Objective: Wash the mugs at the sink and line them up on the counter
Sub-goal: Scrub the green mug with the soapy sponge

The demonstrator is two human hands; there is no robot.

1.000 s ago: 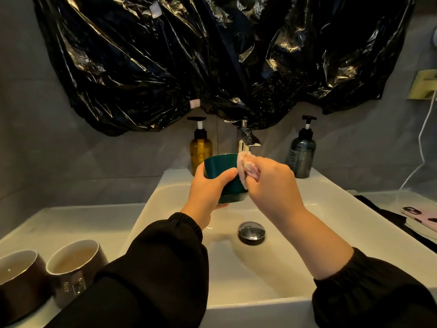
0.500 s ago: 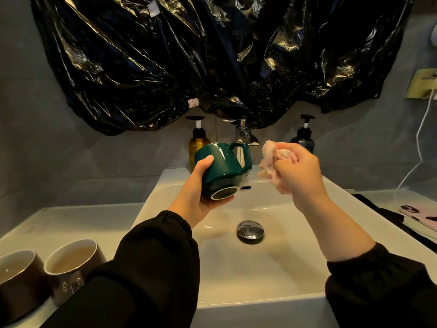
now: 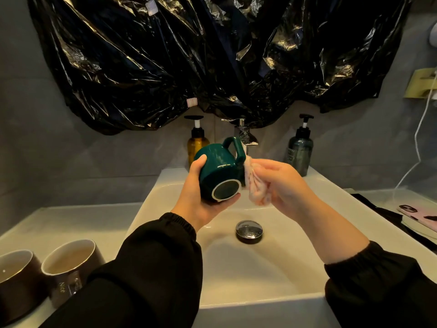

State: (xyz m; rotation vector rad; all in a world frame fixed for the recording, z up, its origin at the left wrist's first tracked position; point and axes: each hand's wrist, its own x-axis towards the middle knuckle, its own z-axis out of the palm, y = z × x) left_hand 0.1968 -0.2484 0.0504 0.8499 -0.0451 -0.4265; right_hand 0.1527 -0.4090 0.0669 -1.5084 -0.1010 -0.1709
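My left hand (image 3: 201,202) curls round a glossy teal ceramic mug (image 3: 217,169), tipped on its side above the white sink (image 3: 272,268), round pale-ringed foot facing me, handle up. My right hand (image 3: 283,185) pinches a crumpled pale cloth (image 3: 254,190) against the mug below the handle. Behind the sink stand a chrome tap (image 3: 246,138), an amber pump bottle (image 3: 197,144) and a dark pump bottle (image 3: 299,150). Left of the sink sit a rounded brown mug marked "Nice" (image 3: 71,268) and a second brown mug (image 3: 16,280), side by side. Crinkled black plastic (image 3: 189,55) hangs above the sink.
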